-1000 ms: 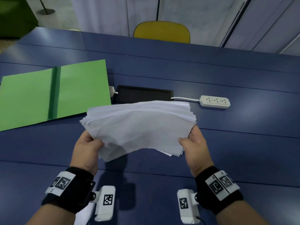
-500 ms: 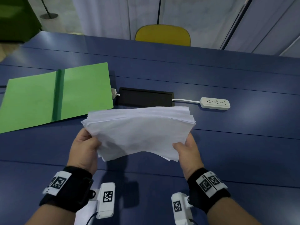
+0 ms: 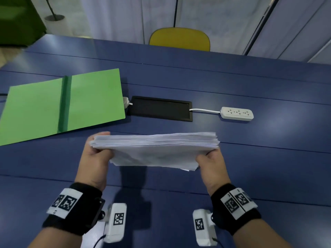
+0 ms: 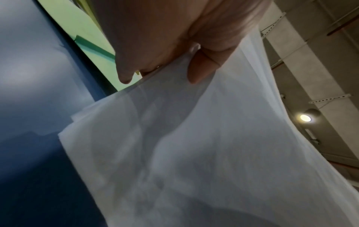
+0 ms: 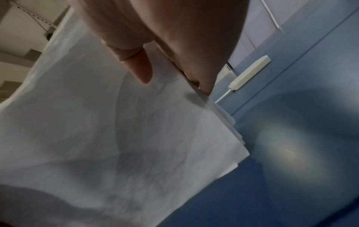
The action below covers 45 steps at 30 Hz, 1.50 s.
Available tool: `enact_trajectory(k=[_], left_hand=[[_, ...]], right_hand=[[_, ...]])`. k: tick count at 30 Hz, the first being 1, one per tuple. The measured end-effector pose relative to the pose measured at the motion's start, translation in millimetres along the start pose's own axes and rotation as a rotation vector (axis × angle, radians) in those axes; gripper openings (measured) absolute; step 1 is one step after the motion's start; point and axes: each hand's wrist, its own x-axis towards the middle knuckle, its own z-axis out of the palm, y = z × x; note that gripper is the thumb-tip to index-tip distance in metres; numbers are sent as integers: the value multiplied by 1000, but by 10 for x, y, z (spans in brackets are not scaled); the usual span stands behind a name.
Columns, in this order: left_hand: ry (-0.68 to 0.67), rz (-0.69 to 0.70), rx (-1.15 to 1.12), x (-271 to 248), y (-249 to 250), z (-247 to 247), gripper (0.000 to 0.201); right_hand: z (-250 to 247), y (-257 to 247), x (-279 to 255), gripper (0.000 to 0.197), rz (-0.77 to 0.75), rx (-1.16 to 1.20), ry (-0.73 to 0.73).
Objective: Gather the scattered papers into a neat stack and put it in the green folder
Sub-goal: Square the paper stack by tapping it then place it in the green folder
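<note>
A thick stack of white papers (image 3: pixel 155 151) is held upright on its long edge above the blue table (image 3: pixel 268 167). My left hand (image 3: pixel 97 153) grips its left end and my right hand (image 3: pixel 208 159) grips its right end, thumbs on the near face. In the left wrist view the papers (image 4: pixel 194 153) hang below my left hand (image 4: pixel 165 50). In the right wrist view the papers (image 5: pixel 116 138) show uneven edges under my right hand (image 5: pixel 165 50). The green folder (image 3: pixel 62 102) lies open and flat at the far left, apart from the stack.
A black panel (image 3: pixel 161 108) is set into the table behind the stack. A white power strip (image 3: pixel 236 113) with its cable lies to the right of it. A yellow chair (image 3: pixel 179 39) stands at the table's far edge.
The stack has tipped from a slanted, fanned hold to standing nearly on edge, and both hands have drawn it lower and closer to the table.
</note>
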Motion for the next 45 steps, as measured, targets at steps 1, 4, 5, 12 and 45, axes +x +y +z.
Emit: enact_trajectory(k=[1, 4, 5, 12, 45], left_hand=[[13, 13, -20, -2, 27, 1, 48], [7, 73, -38, 24, 58, -45, 59], [4, 82, -52, 27, 65, -57, 61], [36, 55, -134, 75, 15, -71, 62], [42, 8, 87, -36, -9, -28, 45]], right_hand=[[-5, -36, -6, 50, -7, 32, -1], [13, -107, -16, 58, -16, 100, -17], [10, -118, -25, 60, -8, 108, -13], [66, -102, 10, 62, 21, 113, -35], [3, 60, -7, 36, -20, 87, -38]])
